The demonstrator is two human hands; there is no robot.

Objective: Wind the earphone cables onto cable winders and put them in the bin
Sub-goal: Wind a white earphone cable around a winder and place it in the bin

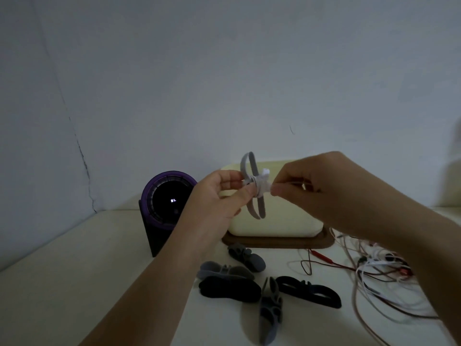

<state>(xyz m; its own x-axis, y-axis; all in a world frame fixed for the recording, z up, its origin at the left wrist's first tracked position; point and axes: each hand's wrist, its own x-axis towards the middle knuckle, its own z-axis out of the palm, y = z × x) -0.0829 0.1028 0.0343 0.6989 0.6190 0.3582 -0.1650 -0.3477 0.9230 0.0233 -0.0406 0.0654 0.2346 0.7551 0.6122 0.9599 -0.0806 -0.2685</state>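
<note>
Both hands are raised in front of the cream bin [274, 221]. My left hand [219, 198] pinches the middle of a grey cable winder [259, 208], which stands upright with white earphone cable [260, 186] wrapped round its waist. My right hand [311, 186] pinches the end of that white cable just right of the winder. Several spare winders lie on the table below: a dark one [247, 257], a grey one [224, 269], a black one [229, 289], a grey one [270, 310] and a black one [309, 292].
A tangle of white, pink and red earphone cables [374, 275] is spread over the table at the right. The bin stands on a brown wooden tray [274, 242]. A black and purple round device [167, 203] sits left of the bin. Walls close the back and left.
</note>
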